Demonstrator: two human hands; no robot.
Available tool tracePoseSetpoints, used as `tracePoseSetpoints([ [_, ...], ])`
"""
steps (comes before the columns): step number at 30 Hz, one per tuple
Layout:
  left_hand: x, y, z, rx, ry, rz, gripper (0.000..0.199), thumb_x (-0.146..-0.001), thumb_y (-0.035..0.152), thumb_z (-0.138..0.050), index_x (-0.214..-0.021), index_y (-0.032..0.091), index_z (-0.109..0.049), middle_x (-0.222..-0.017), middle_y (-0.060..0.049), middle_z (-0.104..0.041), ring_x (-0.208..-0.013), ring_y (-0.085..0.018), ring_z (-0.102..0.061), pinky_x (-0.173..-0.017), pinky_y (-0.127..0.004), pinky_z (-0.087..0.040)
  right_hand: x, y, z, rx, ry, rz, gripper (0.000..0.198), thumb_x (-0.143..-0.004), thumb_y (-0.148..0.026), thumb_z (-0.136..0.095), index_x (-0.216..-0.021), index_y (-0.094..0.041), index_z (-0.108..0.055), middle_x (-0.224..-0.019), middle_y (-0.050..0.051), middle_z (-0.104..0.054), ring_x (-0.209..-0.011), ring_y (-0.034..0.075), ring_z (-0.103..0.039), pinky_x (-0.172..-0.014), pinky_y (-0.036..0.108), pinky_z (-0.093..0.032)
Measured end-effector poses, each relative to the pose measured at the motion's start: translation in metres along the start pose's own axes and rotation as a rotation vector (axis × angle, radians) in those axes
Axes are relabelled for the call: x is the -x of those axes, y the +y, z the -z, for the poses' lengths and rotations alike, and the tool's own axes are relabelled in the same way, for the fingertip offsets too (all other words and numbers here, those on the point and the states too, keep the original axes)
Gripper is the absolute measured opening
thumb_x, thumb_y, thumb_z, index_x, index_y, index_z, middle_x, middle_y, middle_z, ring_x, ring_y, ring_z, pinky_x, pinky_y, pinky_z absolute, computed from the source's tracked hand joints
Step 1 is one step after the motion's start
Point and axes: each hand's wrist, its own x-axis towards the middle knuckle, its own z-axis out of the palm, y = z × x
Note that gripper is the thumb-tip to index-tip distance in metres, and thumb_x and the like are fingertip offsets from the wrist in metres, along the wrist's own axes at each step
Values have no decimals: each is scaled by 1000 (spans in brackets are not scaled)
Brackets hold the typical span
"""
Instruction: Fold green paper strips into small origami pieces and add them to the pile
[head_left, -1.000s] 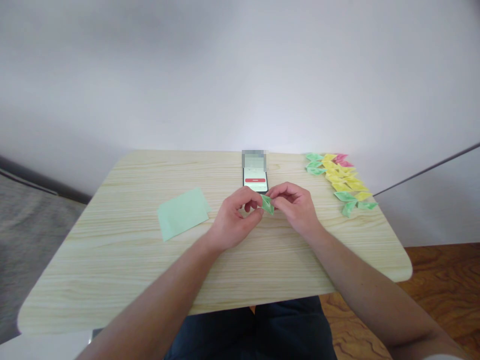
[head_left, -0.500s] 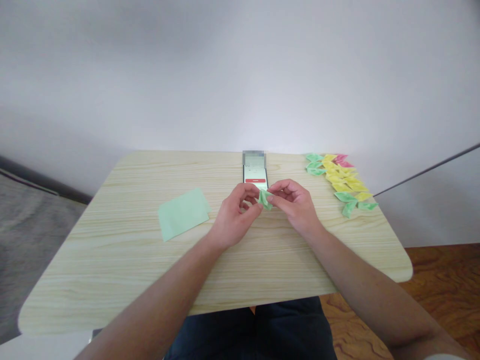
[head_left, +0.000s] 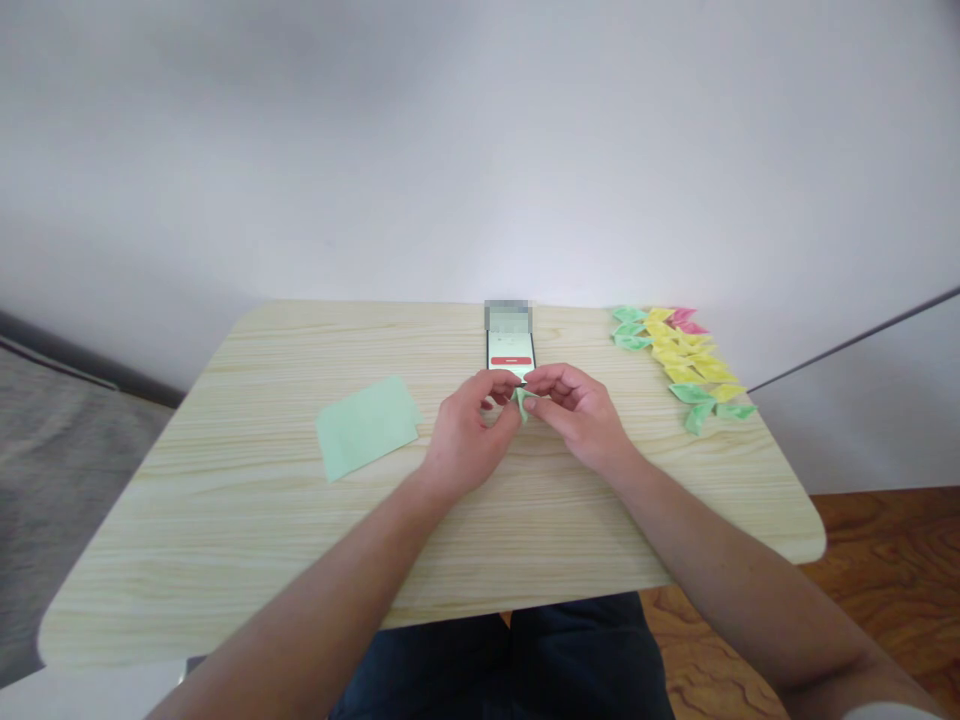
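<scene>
A small folded piece of green paper (head_left: 523, 403) is pinched between both hands above the middle of the table, mostly covered by fingers. My left hand (head_left: 474, 428) grips its left side with thumb and fingers. On the other side, my right hand (head_left: 577, 412) holds it with the thumb pressed on its face. Just beyond the fingers lies a phone (head_left: 511, 345) with a lit screen and a red bar. Flat green paper sheets (head_left: 367, 428) rest to the left of my left hand.
Several folded paper pieces lie along the table's right side: green ones (head_left: 699, 415), yellow ones (head_left: 679, 350) and pink ones (head_left: 686, 320). The wooden table (head_left: 247, 520) has rounded corners and meets a white wall (head_left: 450, 150) at its far edge.
The folded green paper has turned and sits slightly further left, with less of it showing. My right hand has shifted a little left, and the fingertips of both hands are closer together.
</scene>
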Motion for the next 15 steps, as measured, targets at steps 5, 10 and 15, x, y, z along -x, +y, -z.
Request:
tracePoseSetpoints([
  [5, -2, -2, 1, 18, -10, 40, 16, -89, 22, -61, -102, 24, -70, -99, -2, -75, -85, -17, -66, -76, -31, -53, 0, 1, 1, 7, -34, 15, 28, -78, -36, -83, -99, -24, -70, -93, 2, -74, -87, 16, -69, -78, 30, -58],
  [10, -2, -1, 2, 70, -15, 47, 9, -89, 23, -62, -95, 23, -69, -95, -1, -72, -87, -17, -65, -82, -32, -52, 0, 2, 2, -18, -33, 10, 25, -77, -33, -84, -96, -23, -70, -91, 1, -72, -83, 15, -67, -75, 29, -56],
  [15, -3, 2, 2, 113, -28, 67, 8, -90, 24, -61, -93, 21, -68, -92, -1, -71, -86, -16, -64, -81, -30, -50, 0, 0, 2, -39, -33, -4, 26, -75, -33, -86, -93, -22, -69, -87, 0, -70, -77, 13, -64, -72, 27, -54],
])
